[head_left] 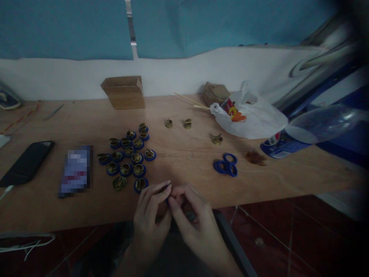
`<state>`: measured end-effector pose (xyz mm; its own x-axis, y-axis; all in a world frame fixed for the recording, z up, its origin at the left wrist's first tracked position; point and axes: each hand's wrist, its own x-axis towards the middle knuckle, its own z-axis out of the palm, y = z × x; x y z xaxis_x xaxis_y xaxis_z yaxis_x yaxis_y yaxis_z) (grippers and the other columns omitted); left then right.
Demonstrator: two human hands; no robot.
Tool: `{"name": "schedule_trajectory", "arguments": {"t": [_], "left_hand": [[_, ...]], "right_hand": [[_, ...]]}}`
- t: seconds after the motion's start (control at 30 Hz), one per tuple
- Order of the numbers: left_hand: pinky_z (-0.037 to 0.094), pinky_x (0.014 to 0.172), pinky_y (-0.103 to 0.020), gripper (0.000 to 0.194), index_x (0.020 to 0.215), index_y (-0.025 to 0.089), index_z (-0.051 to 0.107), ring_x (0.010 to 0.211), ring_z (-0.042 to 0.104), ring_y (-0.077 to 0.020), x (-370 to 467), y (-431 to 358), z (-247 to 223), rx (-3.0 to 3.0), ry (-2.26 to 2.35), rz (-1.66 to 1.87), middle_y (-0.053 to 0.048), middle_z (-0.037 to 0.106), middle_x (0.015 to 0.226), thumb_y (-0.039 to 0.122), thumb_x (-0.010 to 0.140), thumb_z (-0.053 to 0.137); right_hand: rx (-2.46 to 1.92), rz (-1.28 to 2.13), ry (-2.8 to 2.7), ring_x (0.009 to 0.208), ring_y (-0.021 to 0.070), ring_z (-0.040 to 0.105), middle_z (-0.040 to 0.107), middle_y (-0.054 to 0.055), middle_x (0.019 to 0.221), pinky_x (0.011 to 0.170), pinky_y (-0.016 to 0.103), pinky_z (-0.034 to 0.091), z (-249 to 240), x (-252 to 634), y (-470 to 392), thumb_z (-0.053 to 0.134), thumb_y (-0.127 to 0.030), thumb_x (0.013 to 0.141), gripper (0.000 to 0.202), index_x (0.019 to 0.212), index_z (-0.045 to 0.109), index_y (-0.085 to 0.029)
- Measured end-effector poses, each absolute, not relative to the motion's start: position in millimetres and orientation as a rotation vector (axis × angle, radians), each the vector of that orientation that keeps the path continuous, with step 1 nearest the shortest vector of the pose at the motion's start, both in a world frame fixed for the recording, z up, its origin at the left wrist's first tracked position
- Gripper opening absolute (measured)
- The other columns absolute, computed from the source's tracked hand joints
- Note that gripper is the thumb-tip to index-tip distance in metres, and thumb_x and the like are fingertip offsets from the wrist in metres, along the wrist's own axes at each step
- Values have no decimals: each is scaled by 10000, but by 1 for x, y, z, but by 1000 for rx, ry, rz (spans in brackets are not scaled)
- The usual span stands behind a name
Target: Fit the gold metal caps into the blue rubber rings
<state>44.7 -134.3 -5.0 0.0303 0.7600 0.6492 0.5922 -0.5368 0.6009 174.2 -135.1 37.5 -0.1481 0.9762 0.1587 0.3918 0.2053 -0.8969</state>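
My left hand (151,213) and my right hand (197,217) meet at the table's front edge, fingertips pinched together. Between them shows the dark blue edge of a ring (167,200); the fingers cover most of it, and I cannot tell whether a brass part sits inside. Just beyond my left hand lies a round brass piece in a blue ring (141,185). Several similar brass pieces in blue rings (126,169) form a cluster there. A brass piece (119,183) at the near left of the cluster shows no blue rim. Several loose blue rings (232,169) lie right of my hands.
Brass pieces (187,123) lie apart farther back. An open cardboard box (127,94) stands by the wall. At the right are a white plastic bag (259,119) and a Pepsi bottle (288,140) on its side. A black phone (27,161) and a blurred packet (75,169) lie left.
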Motion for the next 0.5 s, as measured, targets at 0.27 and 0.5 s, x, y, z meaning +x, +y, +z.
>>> {"name": "schedule_trajectory", "arguments": {"t": [0.27, 0.5], "left_hand": [[585, 809, -346, 348, 1133, 202, 608, 952, 654, -208, 47, -138, -12, 2072, 1436, 1358, -82, 672, 1015, 99, 804, 657], [582, 799, -334, 444, 1165, 196, 594, 925, 651, -208, 47, -139, -9, 2012, 1437, 1247, -78, 629, 1006, 229, 754, 760]], "right_hand": [[-1294, 1146, -1670, 659, 114, 487, 492, -20, 723, 580, 214, 419, 25, 190, -126, 505, -274, 937, 178, 780, 512, -190], [-1281, 1516, -1331, 705, 135, 523, 531, -1, 734, 623, 241, 438, 9, 203, -114, 449, -478, 951, 353, 794, 542, -175]]}}
